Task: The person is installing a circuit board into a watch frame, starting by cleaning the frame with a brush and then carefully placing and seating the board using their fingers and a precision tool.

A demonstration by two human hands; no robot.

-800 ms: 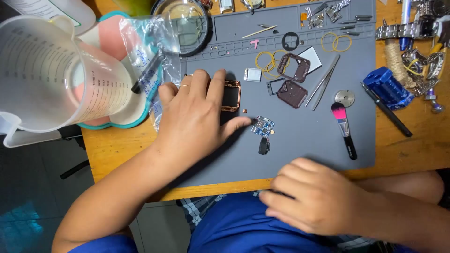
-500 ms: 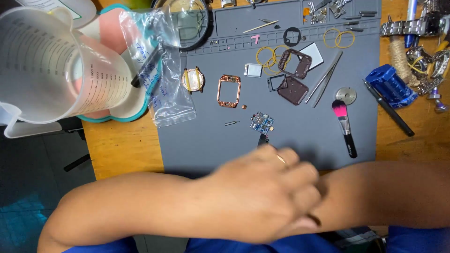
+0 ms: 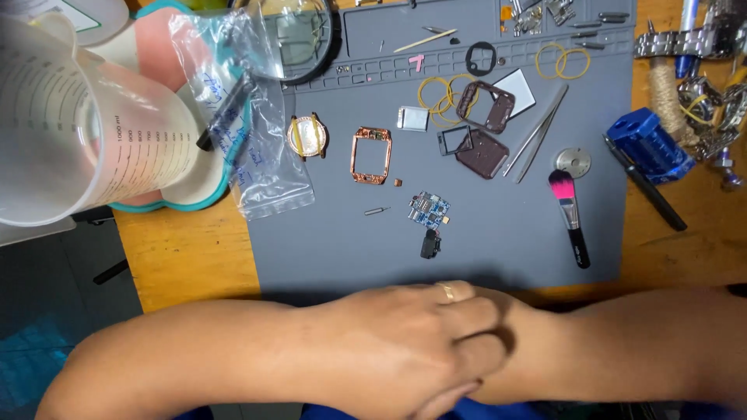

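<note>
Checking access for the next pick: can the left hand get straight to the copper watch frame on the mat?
Probably yes: the left hand rests at the mat's near edge, with only small parts scattered before the copper watch frame.

A grey work mat (image 3: 498, 233) covers an orange-brown wooden table (image 3: 187, 257) at centre frame. On it lie a copper-coloured watch case (image 3: 370, 155), yellow rubber bands (image 3: 440, 95), a pink-tipped black brush (image 3: 569, 216) and, at right, a blue tool block (image 3: 649, 145). A gold ring (image 3: 447, 292) marks the left hand (image 3: 405, 350).
</note>
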